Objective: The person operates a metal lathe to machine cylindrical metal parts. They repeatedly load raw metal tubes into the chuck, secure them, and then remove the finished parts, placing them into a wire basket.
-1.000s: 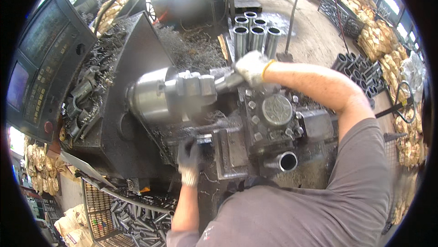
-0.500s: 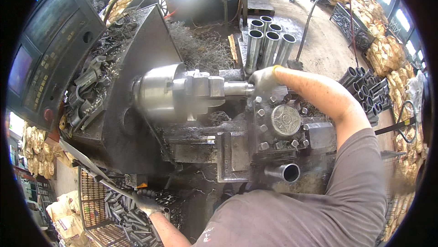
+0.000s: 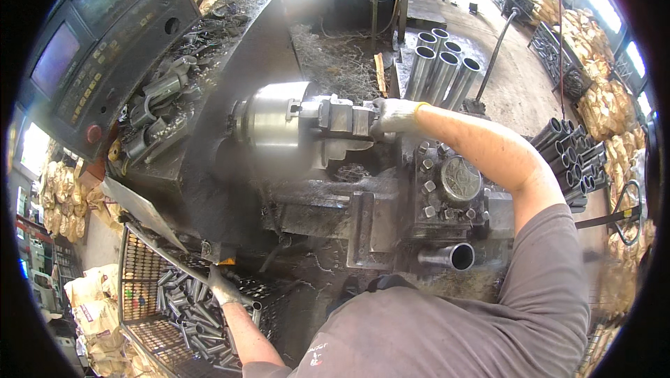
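Note:
My right hand (image 3: 396, 116), in a pale work glove, is closed at the front of the lathe chuck (image 3: 278, 114), right against its stepped jaws (image 3: 340, 118). The metal tube it grips is almost wholly covered by the glove and the jaws. Just right of and below this hand stands the bolted tool post (image 3: 457, 181) with its round cap. Down at the lower left, my gloved left hand (image 3: 223, 287) is closed round the end of a long metal lever (image 3: 171, 259); its fingers show only in part.
Upright steel tubes (image 3: 444, 67) stand behind the tool post. A short tube (image 3: 450, 257) lies in front of it. More tubes (image 3: 569, 154) are stacked at right. A mesh basket (image 3: 136, 291) of cut pieces is at lower left, under the control panel (image 3: 91, 50).
My right hand has moved left toward the chuck, and the tube that stuck out of the jaws is now mostly hidden. My left hand stays at the lever's end. The whole view has shifted.

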A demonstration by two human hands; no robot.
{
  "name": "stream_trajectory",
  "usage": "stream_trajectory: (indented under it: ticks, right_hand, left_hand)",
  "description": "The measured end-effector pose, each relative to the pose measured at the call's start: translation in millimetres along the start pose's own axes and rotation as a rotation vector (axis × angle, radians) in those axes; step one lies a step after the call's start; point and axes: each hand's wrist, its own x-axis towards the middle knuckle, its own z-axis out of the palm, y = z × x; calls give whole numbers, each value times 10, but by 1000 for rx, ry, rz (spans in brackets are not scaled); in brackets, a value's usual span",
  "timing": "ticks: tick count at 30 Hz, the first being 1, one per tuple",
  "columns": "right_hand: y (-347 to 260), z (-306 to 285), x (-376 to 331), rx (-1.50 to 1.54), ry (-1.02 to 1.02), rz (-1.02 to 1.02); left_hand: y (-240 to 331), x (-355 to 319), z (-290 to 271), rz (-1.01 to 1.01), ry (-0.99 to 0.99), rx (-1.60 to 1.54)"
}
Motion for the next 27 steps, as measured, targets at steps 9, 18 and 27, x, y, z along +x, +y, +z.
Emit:
stream_trajectory:
  ticks: [9,18,27]
  right_hand:
    - [512,237,-2184,578,822,-151]
    - [1595,1940,-3623,940,1123,135]
    - [1563,2621,-4006,846,1041,189]
  left_hand:
    - [1010,-722,365,1246,335,728]
    - [3758,-89,2637,1064,170,1456]
    - [2730,-1030,2466,1917,31,661]
